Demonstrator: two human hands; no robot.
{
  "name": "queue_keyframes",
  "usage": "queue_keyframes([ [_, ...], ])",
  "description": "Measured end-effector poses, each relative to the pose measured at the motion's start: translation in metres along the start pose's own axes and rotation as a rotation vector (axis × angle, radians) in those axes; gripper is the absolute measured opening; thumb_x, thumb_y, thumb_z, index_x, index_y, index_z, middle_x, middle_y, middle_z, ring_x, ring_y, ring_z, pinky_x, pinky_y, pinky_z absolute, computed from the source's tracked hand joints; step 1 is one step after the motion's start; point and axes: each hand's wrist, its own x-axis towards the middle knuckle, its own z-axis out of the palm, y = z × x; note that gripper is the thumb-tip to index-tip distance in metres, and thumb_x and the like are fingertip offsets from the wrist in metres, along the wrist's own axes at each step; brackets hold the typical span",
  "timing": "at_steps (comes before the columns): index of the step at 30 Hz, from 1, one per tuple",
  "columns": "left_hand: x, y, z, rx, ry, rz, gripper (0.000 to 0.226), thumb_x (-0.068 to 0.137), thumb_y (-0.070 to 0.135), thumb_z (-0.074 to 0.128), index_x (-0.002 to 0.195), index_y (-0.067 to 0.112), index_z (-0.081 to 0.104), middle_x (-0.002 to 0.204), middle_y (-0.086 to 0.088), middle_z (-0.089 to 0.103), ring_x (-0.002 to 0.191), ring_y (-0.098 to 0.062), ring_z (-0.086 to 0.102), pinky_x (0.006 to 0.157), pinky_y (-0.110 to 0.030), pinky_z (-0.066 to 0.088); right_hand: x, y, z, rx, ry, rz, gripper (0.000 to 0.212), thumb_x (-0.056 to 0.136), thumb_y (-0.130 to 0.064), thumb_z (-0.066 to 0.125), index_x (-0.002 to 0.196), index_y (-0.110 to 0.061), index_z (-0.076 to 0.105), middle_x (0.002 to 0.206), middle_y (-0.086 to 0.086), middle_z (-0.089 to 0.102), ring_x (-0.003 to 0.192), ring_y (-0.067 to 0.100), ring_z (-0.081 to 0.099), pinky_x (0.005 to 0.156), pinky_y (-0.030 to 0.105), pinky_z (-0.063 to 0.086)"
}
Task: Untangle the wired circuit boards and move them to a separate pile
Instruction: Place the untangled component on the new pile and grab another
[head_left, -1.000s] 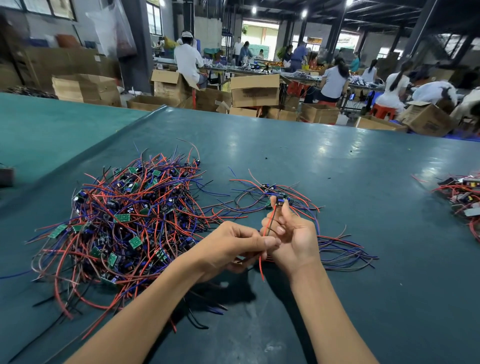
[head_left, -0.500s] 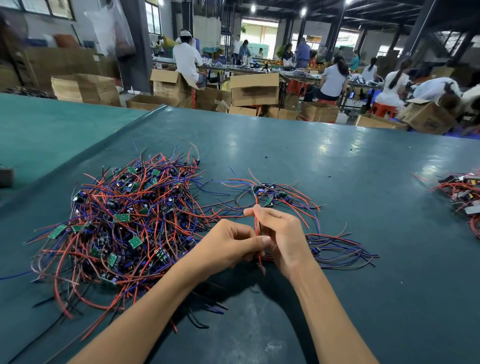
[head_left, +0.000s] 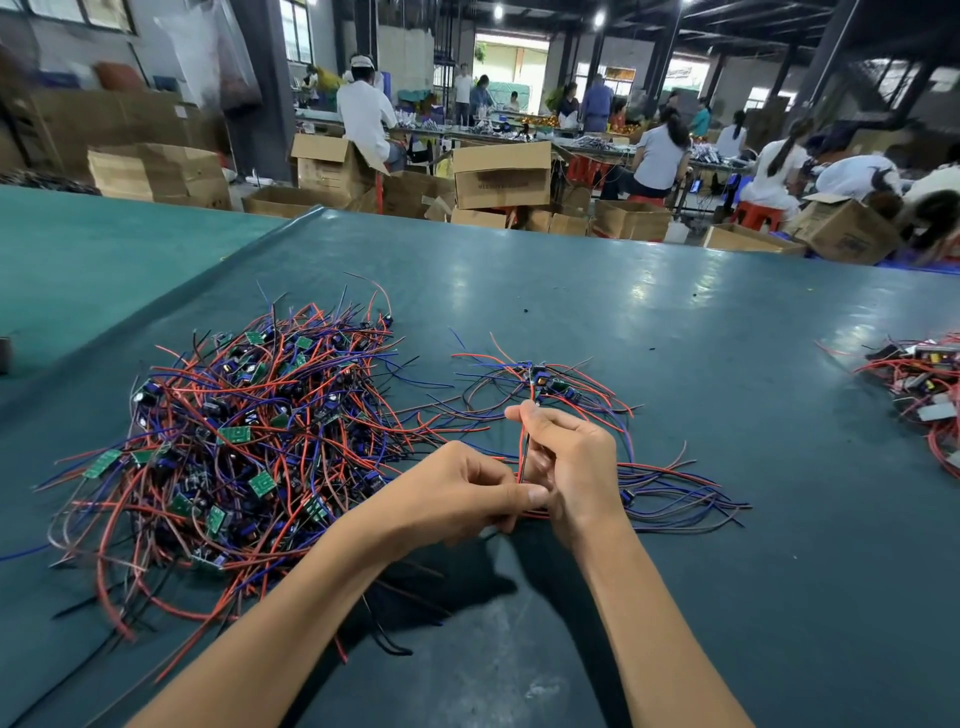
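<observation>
A big tangled pile (head_left: 244, 441) of small green circuit boards with red, blue and black wires lies on the dark green table (head_left: 675, 364), left of my hands. A smaller, looser pile (head_left: 587, 400) of wired boards spreads just beyond and to the right of them. My left hand (head_left: 467, 499) pinches a pair of red and black wires (head_left: 522, 452) at their lower end. My right hand (head_left: 571, 462) grips the same wires higher up, fingers curled round them. The wires run up to a small board (head_left: 540, 379) in the smaller pile.
Another heap of wired parts (head_left: 924, 384) lies at the table's right edge. A raised seam (head_left: 171, 312) runs diagonally along the table's left side. Cardboard boxes (head_left: 501, 174) and seated people (head_left: 660, 156) fill the workshop beyond the far edge.
My right hand's fingers, straightened a second ago, have curled over the red and black wires. Both hands stay close together in front of the smaller pile.
</observation>
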Motion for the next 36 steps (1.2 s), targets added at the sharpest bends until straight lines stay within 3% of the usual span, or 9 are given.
queue_keyframes([
  [6,0.000,-0.001,0.007,-0.038,-0.030,-0.090,0.058,0.098,0.050,0.058,0.048,0.021,0.050,0.042,0.001,0.036,0.038,-0.014,0.026,0.041,-0.023,0.022,0.002,0.000,0.002,0.058,0.036,-0.025,0.023,0.095,-0.018,0.066,0.080,-0.006,0.077,0.045,-0.004,0.030,0.041,0.011,0.021,0.040,0.019,0.021],
  [12,0.000,-0.002,0.007,-0.254,-0.101,-0.161,0.038,0.095,0.046,0.058,0.068,0.019,0.063,0.053,0.003,0.039,0.042,-0.008,0.027,0.041,-0.017,0.021,0.007,0.000,-0.003,-0.001,0.086,-0.072,0.020,0.093,-0.024,0.069,0.081,-0.012,0.080,0.047,-0.002,0.036,0.041,0.011,0.026,0.039,0.019,0.023],
  [18,0.002,-0.006,0.014,-0.225,-0.035,-0.289,0.056,0.100,0.048,0.053,0.052,0.020,0.052,0.041,0.003,0.036,0.033,-0.010,0.026,0.040,-0.013,0.018,0.007,0.004,-0.004,-0.063,0.104,-0.151,0.019,0.092,-0.024,0.070,0.081,-0.013,0.080,0.057,0.003,0.053,0.043,0.012,0.035,0.039,0.021,0.029],
  [24,0.004,-0.003,0.009,-0.284,-0.081,-0.410,0.056,0.100,0.049,0.055,0.051,0.021,0.050,0.042,0.004,0.036,0.034,-0.008,0.025,0.043,-0.012,0.018,0.004,0.002,0.000,-0.202,0.149,-0.247,0.023,0.094,-0.025,0.070,0.075,-0.013,0.077,0.065,0.006,0.070,0.048,0.014,0.056,0.040,0.021,0.036],
  [29,0.001,0.001,0.004,-0.329,-0.173,-0.484,0.052,0.102,0.046,0.052,0.056,0.022,0.047,0.046,0.006,0.033,0.036,-0.005,0.024,0.044,-0.012,0.015,0.001,0.000,0.003,-0.196,0.144,-0.205,0.022,0.093,-0.022,0.071,0.072,-0.014,0.075,0.065,0.004,0.071,0.058,0.019,0.071,0.043,0.024,0.049],
  [36,-0.002,0.002,0.008,-0.275,-0.229,-0.474,0.054,0.102,0.048,0.051,0.055,0.024,0.048,0.048,0.008,0.034,0.037,-0.004,0.026,0.040,-0.013,0.017,0.005,-0.001,-0.002,0.026,0.124,-0.101,0.020,0.091,-0.017,0.073,0.073,-0.008,0.077,0.064,0.008,0.065,0.053,0.020,0.063,0.044,0.028,0.051],
])
